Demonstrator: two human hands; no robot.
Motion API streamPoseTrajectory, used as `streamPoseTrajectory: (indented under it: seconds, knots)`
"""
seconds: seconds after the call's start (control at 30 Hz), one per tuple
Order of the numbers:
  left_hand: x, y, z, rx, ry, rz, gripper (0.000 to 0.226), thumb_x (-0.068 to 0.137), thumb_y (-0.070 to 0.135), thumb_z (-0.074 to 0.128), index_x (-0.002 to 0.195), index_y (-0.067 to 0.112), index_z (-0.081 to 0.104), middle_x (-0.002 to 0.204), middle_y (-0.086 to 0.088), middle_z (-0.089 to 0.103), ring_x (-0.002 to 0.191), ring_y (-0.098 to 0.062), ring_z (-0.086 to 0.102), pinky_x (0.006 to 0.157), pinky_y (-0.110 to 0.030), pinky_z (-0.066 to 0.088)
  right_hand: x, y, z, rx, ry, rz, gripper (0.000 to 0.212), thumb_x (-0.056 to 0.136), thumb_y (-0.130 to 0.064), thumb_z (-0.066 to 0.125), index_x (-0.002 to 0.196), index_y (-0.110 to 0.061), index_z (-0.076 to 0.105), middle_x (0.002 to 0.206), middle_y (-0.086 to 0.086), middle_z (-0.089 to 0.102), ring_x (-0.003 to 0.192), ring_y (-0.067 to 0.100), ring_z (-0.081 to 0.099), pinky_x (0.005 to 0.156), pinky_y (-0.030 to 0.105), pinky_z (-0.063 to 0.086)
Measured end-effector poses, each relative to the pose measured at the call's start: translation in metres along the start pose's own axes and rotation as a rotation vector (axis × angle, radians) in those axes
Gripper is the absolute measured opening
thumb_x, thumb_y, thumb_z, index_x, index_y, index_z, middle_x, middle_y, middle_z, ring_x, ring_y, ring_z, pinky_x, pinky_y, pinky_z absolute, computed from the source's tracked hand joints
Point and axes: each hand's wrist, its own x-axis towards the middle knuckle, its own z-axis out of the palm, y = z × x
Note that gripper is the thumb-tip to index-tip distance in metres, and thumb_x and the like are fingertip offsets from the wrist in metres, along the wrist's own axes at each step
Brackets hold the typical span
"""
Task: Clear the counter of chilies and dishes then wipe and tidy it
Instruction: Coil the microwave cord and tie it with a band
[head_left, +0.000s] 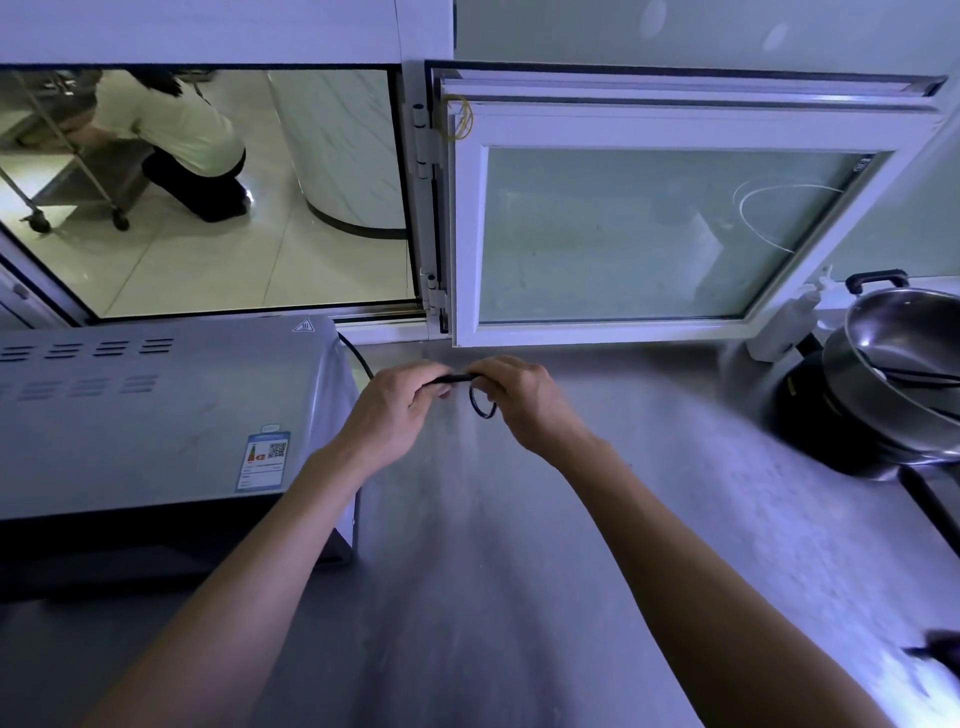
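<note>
I see both hands up over the grey table (493, 519), the left hand (387, 410) and the right hand (524, 402) each with a curled grip pinching the same black power cord (451, 379), which runs taut between them and drops into a small loop (482, 404) under the right fingers. The cord trails back behind the silver microwave oven (156, 415) on my left. On my right, stacked steel bowls (893, 374) sit beside a white squeeze bottle (784, 325), below the open white-framed window sash (675, 228).
</note>
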Motion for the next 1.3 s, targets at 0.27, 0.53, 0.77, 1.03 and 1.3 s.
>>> streamPoseTrajectory:
  seconds: [0.27,0.53,0.77,1.03,1.3]
  knots:
    - [0.004,-0.003,0.007,-0.061,0.052,-0.093,0.018,0.1,0.026,0.056,0.085,0.035,0.059,0.076,0.006,0.063,0.056,-0.013,0.048,0.05,-0.021,0.033,0.0,0.001,0.01,-0.006,0.086,0.067,0.015,0.102,-0.011,0.05,0.098,-0.003,0.062,0.088,0.008,0.061,0.067,0.027,0.057,0.062,0.043,0.049]
    - [0.007,-0.01,0.009,-0.173,0.093,-0.118,0.01,0.103,0.029,0.051,0.094,0.031,0.056,0.083,-0.005,0.065,0.075,-0.022,0.063,0.066,-0.034,0.047,0.013,0.001,0.016,-0.012,0.211,0.157,0.015,0.097,-0.001,0.049,0.09,-0.007,0.062,0.077,-0.002,0.058,0.065,0.022,0.051,0.06,0.03,0.034]
    - [0.002,-0.03,0.019,-0.206,0.108,-0.195,0.009,0.103,0.014,0.048,0.104,0.019,0.055,0.097,0.006,0.067,0.095,-0.002,0.062,0.077,-0.013,0.043,0.029,-0.013,0.022,0.148,0.255,0.25,0.021,0.095,0.003,0.046,0.086,-0.008,0.062,0.071,-0.01,0.057,0.062,0.009,0.048,0.059,0.019,0.033]
    - [0.009,-0.037,0.011,-0.232,0.109,-0.26,0.034,0.089,0.045,0.061,0.12,0.032,0.057,0.111,0.035,0.059,0.108,0.021,0.044,0.083,0.003,0.03,0.053,-0.033,0.027,0.488,0.345,0.41,0.028,0.103,-0.017,0.045,0.08,-0.015,0.061,0.061,-0.017,0.056,0.055,0.005,0.041,0.051,0.015,0.034]
    - [0.01,-0.039,0.011,-0.186,0.034,-0.285,0.065,0.073,0.063,0.075,0.127,0.048,0.04,0.113,0.042,0.054,0.111,0.016,0.051,0.077,-0.004,0.042,0.067,-0.033,0.034,0.579,0.365,0.438,0.029,0.105,-0.019,0.044,0.082,-0.015,0.061,0.072,-0.012,0.062,0.061,0.006,0.045,0.058,0.018,0.038]
